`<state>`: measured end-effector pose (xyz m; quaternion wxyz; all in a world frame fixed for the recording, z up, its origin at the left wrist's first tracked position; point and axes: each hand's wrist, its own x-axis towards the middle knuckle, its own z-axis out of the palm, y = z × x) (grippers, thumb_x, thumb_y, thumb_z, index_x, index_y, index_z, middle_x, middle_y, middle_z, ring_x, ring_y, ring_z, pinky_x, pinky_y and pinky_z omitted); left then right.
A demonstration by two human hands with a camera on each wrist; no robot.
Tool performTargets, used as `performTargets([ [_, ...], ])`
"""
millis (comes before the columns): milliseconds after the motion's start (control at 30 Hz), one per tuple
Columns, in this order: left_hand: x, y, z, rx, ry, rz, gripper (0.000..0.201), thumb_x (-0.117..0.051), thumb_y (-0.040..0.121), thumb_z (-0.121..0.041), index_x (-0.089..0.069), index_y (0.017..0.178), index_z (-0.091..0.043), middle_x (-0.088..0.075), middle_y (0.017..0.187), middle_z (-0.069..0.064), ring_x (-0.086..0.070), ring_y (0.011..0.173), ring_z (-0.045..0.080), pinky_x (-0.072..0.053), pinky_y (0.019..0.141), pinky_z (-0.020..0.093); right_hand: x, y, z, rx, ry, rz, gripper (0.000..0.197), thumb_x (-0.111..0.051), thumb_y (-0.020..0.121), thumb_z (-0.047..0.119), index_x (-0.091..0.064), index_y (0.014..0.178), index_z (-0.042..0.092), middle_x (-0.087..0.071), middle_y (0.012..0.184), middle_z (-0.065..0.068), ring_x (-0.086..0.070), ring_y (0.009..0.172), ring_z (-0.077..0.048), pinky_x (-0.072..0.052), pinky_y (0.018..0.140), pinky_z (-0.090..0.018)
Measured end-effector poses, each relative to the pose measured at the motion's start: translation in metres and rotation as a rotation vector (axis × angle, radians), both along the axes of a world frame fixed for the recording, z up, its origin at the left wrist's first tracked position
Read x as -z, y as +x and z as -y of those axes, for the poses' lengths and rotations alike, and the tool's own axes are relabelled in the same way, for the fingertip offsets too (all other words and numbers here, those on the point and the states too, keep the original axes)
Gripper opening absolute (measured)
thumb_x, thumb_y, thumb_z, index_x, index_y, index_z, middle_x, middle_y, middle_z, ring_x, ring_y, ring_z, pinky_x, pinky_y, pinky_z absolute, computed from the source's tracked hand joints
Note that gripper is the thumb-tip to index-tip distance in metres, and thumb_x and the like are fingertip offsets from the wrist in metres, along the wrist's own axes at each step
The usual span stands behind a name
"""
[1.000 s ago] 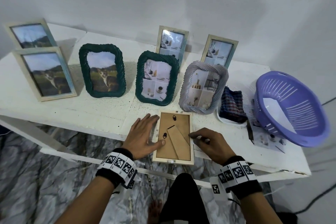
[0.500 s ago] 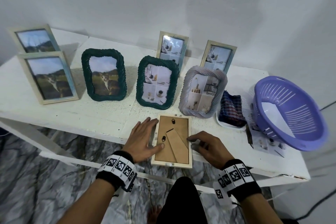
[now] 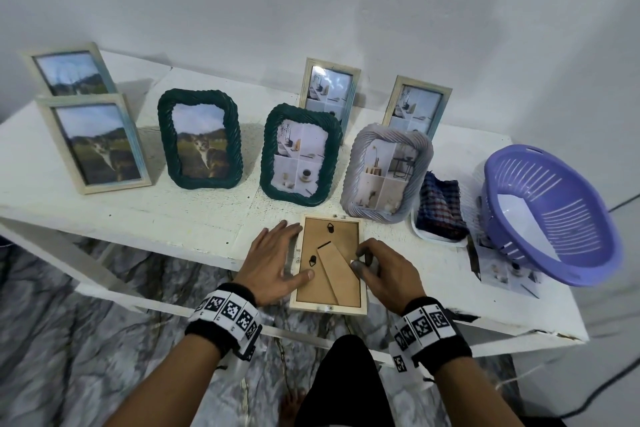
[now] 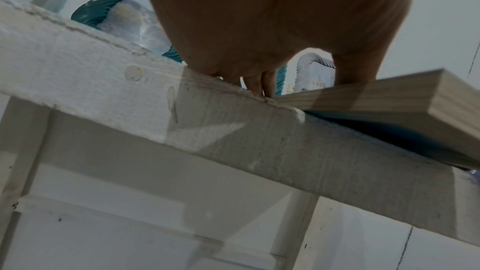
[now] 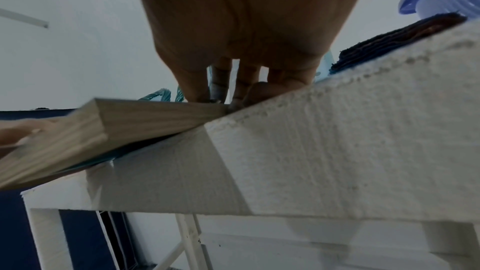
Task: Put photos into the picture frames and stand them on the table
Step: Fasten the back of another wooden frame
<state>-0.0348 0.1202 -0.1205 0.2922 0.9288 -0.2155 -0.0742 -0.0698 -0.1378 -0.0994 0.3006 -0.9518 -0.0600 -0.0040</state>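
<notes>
A light wooden picture frame [image 3: 313, 288] lies face down at the table's front edge, brown backing and folded stand up. Its near end overhangs the edge, as the left wrist view [image 4: 363, 98] and right wrist view [image 5: 142, 114] show. My left hand [image 3: 294, 253] lies flat along its left rim, fingers straight and thumb pressing on the backing. My right hand [image 3: 359, 257] has curled fingers, thumb and forefinger pinching at the frame's right rim. What they pinch there is too small to tell.
Several filled frames stand behind: a grey rope frame [image 3: 386, 173] and a green rope frame [image 3: 301, 156] are nearest. A checked cloth [image 3: 441, 208] and a tilted purple basket [image 3: 554, 215] sit to the right, with loose photos [image 3: 509, 274] under the basket.
My right thumb and forefinger have closed in on the frame's right rim. The left hand stays flat on the frame, and the head view has tilted slightly.
</notes>
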Motion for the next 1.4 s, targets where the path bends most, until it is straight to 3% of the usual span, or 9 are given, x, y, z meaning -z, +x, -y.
performTargets([
  [100,0.002,-0.001,0.000,-0.024,-0.058,0.009,0.093,-0.044,0.074,-0.074,-0.027,0.143,-0.014,-0.028,0.157,0.005,-0.011,0.147,0.009,0.004,0.117,0.027,0.002,-0.001,0.002,0.014,0.018,-0.021,0.020,-0.062,0.088,0.043,-0.052,0.100,0.030,-0.054,0.081,0.017,-0.050,0.071,-0.005,-0.037,0.062,-0.023],
  [233,0.011,-0.002,-0.002,-0.021,-0.086,0.095,0.063,-0.048,0.080,-0.069,-0.038,0.118,-0.020,-0.032,0.157,0.002,-0.010,0.144,0.001,0.002,0.117,0.025,0.006,-0.002,0.004,0.020,0.060,-0.031,0.021,-0.063,0.088,0.045,-0.052,0.101,0.032,-0.056,0.084,0.017,-0.049,0.068,-0.002,-0.037,0.063,-0.023],
  [400,0.015,-0.007,0.000,-0.031,-0.136,0.148,0.048,-0.050,0.083,-0.062,-0.042,0.111,-0.024,-0.038,0.153,0.003,-0.018,0.143,0.001,-0.002,0.118,0.027,0.008,-0.002,0.003,0.044,0.067,-0.035,0.021,-0.063,0.087,0.044,-0.053,0.101,0.032,-0.056,0.084,0.016,-0.049,0.069,-0.005,-0.038,0.063,-0.025],
  [533,0.016,-0.010,0.000,-0.070,-0.187,0.163,0.052,-0.054,0.080,-0.061,-0.046,0.111,-0.020,-0.043,0.148,0.000,-0.039,0.132,0.008,-0.018,0.116,0.036,0.007,-0.002,0.003,0.045,0.070,-0.045,0.022,-0.064,0.087,0.043,-0.054,0.102,0.031,-0.057,0.086,0.015,-0.047,0.067,-0.001,-0.036,0.062,-0.023],
  [733,0.020,-0.016,0.000,-0.114,-0.269,0.167,0.043,-0.060,0.081,-0.055,-0.049,0.108,-0.024,-0.048,0.139,-0.006,-0.045,0.125,0.013,-0.032,0.104,0.035,0.005,-0.003,0.001,0.054,0.065,-0.055,0.022,-0.063,0.088,0.043,-0.055,0.103,0.030,-0.058,0.089,0.015,-0.047,0.067,-0.002,-0.036,0.062,-0.023],
  [1000,0.017,-0.017,0.002,-0.094,-0.272,0.178,0.030,-0.056,0.083,-0.052,-0.061,0.106,-0.034,-0.046,0.134,-0.009,-0.038,0.124,0.007,-0.029,0.103,0.036,0.003,-0.004,0.000,0.048,0.056,-0.069,0.021,-0.063,0.088,0.041,-0.055,0.104,0.029,-0.057,0.091,0.015,-0.047,0.069,-0.005,-0.037,0.064,-0.024],
  [1133,0.016,-0.017,0.002,-0.072,-0.251,0.180,0.025,-0.054,0.084,-0.051,-0.062,0.102,-0.036,-0.046,0.136,-0.006,-0.039,0.125,0.013,-0.028,0.105,0.038,-0.002,-0.004,-0.001,0.042,0.041,-0.079,0.020,-0.063,0.089,0.039,-0.055,0.104,0.029,-0.056,0.091,0.017,-0.046,0.067,0.002,-0.035,0.063,-0.022],
  [1233,0.016,-0.017,0.001,-0.069,-0.245,0.170,0.023,-0.054,0.084,-0.052,-0.061,0.102,-0.038,-0.045,0.137,-0.005,-0.039,0.125,0.013,-0.027,0.104,0.037,-0.008,-0.001,-0.002,0.014,0.016,-0.111,0.021,-0.063,0.089,0.039,-0.055,0.104,0.027,-0.055,0.090,0.015,-0.049,0.069,-0.004,-0.036,0.064,-0.023],
  [1400,0.018,-0.016,0.001,-0.090,-0.239,0.197,0.040,-0.055,0.085,-0.051,-0.056,0.122,-0.036,-0.045,0.138,-0.008,-0.034,0.123,0.002,-0.025,0.103,0.032,-0.025,0.012,-0.015,-0.004,-0.241,-0.125,0.036,-0.060,0.083,0.036,-0.055,0.117,0.024,-0.053,0.107,0.000,-0.051,0.101,-0.021,-0.045,0.079,-0.033],
])
